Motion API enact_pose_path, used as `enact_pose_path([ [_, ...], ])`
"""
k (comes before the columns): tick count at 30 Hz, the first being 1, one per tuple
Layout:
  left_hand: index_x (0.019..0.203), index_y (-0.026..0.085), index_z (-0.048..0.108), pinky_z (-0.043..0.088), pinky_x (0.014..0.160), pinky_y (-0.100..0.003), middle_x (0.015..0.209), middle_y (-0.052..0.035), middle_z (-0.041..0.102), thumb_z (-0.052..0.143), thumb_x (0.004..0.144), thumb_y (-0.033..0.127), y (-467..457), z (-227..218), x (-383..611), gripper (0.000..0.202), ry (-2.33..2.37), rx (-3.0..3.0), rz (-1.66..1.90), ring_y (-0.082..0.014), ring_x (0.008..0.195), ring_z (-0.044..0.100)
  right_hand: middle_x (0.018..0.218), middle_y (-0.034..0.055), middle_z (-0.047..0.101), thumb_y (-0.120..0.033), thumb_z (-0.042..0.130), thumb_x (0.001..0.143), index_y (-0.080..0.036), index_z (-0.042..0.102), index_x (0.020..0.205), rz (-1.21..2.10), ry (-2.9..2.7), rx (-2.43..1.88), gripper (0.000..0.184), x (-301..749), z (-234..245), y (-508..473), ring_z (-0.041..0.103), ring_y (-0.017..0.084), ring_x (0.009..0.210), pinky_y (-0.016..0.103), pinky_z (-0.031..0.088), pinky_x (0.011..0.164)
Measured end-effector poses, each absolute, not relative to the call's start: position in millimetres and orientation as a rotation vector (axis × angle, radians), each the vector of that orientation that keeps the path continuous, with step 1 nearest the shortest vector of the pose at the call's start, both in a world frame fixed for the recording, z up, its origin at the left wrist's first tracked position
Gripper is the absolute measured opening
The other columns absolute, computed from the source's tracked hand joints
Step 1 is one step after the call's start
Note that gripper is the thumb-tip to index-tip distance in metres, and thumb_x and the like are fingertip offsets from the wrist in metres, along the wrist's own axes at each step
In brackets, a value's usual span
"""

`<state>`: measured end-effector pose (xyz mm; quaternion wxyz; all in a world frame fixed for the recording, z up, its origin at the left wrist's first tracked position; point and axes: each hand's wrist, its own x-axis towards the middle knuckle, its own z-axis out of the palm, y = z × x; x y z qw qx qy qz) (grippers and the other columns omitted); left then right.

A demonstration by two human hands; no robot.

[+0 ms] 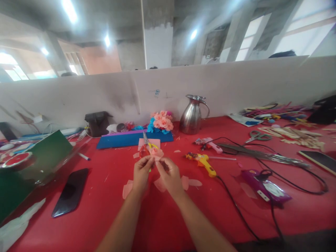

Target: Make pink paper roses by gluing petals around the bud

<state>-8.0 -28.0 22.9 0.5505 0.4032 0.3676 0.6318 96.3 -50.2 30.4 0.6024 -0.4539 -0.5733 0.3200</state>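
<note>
Between my two hands is a pink paper flower [156, 153], pinched at its base by the fingers of both. My left hand [143, 171] closes on it from the left, and my right hand [169, 174] from the right; the fingertips almost meet. Just behind the flower lie scissors [146, 139] with red and yellow handles, partly hidden, on a square of pink paper [154, 142]. Loose pink petal pieces [127, 189] lie left of my wrists, and more petals [185, 182] to the right. A bunch of finished pink flowers [163, 121] with blue ones stands farther back.
A yellow glue gun [204, 163] and a pink one [210, 144] lie right, their cords trailing to a purple power strip [265, 185]. A steel jug [191, 117] stands by the partition. A phone [70, 192] and green board [52, 154] are left; grey-handled scissors [258, 136] lie right.
</note>
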Motion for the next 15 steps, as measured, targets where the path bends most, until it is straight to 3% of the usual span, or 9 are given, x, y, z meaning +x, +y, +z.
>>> enact_pose_path([
  [5, 0.072, 0.013, 0.066, 0.031, 0.046, -0.017, 0.052, 0.003, 0.053, 0.075, 0.061, 0.035, -29, 29, -8, 0.026, 0.839, 0.839, 1.448, -0.0045, 0.047, 0.043, 0.075, 0.0023, 0.064, -0.035, 0.055, 0.079, -0.019, 0.062, 0.081, 0.781, -1.26, -1.073, 0.018, 94, 30, -49, 0.057, 0.015, 0.064, 0.025, 0.044, 0.06],
  [10, 0.07, 0.013, 0.067, 0.029, 0.044, -0.015, 0.056, 0.0022, 0.057, 0.078, 0.055, 0.033, -23, 27, -11, 0.028, 0.885, 0.682, 1.434, -0.0026, 0.047, 0.044, 0.076, 0.0037, 0.066, -0.039, 0.054, 0.079, -0.019, 0.063, 0.086, 0.755, -1.251, -1.131, 0.023, 112, 36, -51, 0.057, 0.016, 0.065, 0.026, 0.044, 0.06],
  [15, 0.07, 0.011, 0.068, 0.03, 0.043, -0.015, 0.056, 0.0011, 0.058, 0.081, 0.047, 0.031, -21, 24, -12, 0.033, 0.937, 0.525, 1.43, -0.0025, 0.046, 0.045, 0.092, 0.0098, 0.067, -0.031, 0.05, 0.077, -0.018, 0.063, 0.091, 0.266, -1.317, -1.577, 0.023, 197, 31, -44, 0.059, 0.023, 0.086, 0.036, 0.043, 0.08],
])
